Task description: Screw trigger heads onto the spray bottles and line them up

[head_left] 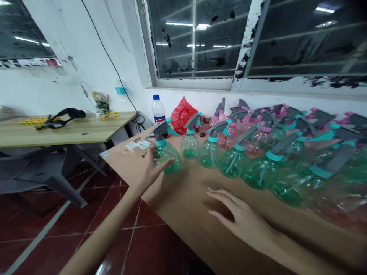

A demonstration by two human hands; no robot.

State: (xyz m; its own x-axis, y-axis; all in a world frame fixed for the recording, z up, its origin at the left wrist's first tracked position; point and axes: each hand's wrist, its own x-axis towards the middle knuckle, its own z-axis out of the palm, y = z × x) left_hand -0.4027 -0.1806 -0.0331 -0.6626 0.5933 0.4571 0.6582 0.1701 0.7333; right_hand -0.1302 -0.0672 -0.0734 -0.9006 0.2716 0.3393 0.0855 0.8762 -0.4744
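Observation:
My left hand (pixel 151 166) is at a green transparent spray bottle (pixel 171 152) with a grey and teal trigger head, at the left end of the row. Its fingers curl round the bottle's left side and the thumb lies across the front. My right hand (pixel 241 215) hovers over the brown tabletop (pixel 183 206), fingers apart, holding nothing. Nearest to it are more green spray bottles, such as one upright bottle (pixel 233 162), each with some green at the bottom. Pink spray bottles (pixel 262 137) stand behind them.
At the back are a red plastic bag (pixel 184 114) and a blue-capped drink bottle (pixel 158 110). A piece of cardboard with labels (pixel 140 146) lies near the left edge. A second table (pixel 114 128) with a black strap (pixel 65 114) and a grey chair (pixel 57 175) stand left.

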